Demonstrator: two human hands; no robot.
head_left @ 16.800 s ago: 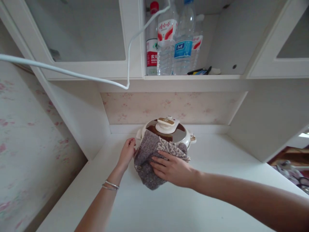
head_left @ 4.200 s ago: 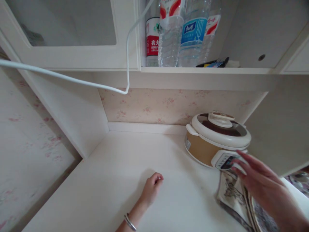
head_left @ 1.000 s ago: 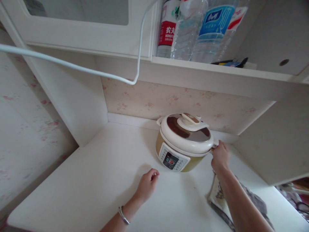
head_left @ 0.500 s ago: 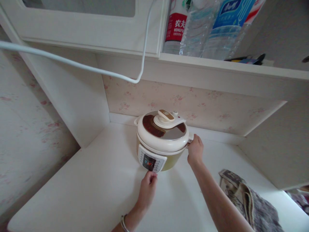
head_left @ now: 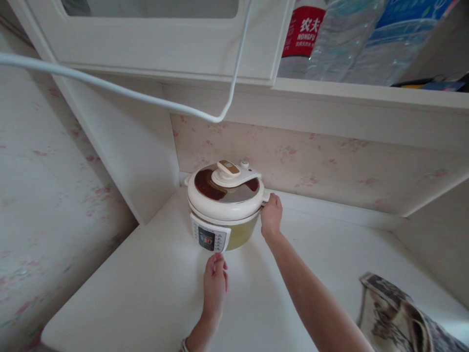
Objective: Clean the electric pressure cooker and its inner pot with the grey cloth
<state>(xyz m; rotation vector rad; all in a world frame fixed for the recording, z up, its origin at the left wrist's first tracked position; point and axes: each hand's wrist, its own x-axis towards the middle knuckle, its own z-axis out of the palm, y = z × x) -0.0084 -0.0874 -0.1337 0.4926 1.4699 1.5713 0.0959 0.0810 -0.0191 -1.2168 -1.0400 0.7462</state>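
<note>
Cream-white cooker (head_left: 223, 209) sits near the side panel (head_left: 135, 146)

It stands farther left on the surface (head_left: 135, 293) than a second ago. The left hand (head_left: 214, 286), fingers curled together, reaches up to the control panel (head_left: 207, 238). The right hand (head_left: 271, 215), arm stretched forward, is clamped on the right handle (head_left: 267, 196). Farther right lies the folded cloth (head_left: 388, 315).
</note>
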